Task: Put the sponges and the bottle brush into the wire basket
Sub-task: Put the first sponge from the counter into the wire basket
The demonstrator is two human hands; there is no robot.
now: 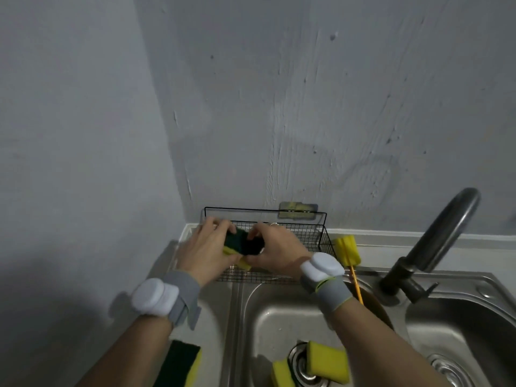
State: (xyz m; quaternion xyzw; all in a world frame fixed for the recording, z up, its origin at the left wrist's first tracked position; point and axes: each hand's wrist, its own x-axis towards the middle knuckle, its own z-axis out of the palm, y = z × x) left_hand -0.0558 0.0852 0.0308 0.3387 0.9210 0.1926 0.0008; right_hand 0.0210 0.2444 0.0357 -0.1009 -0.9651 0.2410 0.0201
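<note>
So both hands are up at the black wire mesh basket [312, 233] that sits against the grey wall at the back of the counter. The left hand [205, 251] and the right hand [275, 254] are both pinching the same yellow sponge with a dark green scrubbing face [236, 244], fingers closed on it from either side, and it's held right over the basket's left half, green side facing up. Can't tell if it's touching the mesh floor yet, the hands cover too much of it.

Each wrist has a grey strap with a white pod on it [321, 268].

The yellow foam bottle brush with the orange stick handle [347, 251] is outside the basket, just beside its right end, foam head near the wall and the handle slanting down over the rim of the stainless steel sink [237, 317].

Two more yellow sponges [328, 360] lie down in the left basin by the drain, touching or nearly so. Another green-topped yellow sponge [181, 364] lies on the counter left of the sink, near the bottom edge of the view, partly cut off.

A dark curved metal faucet [435, 247] stands on the right, between the two basins
</note>
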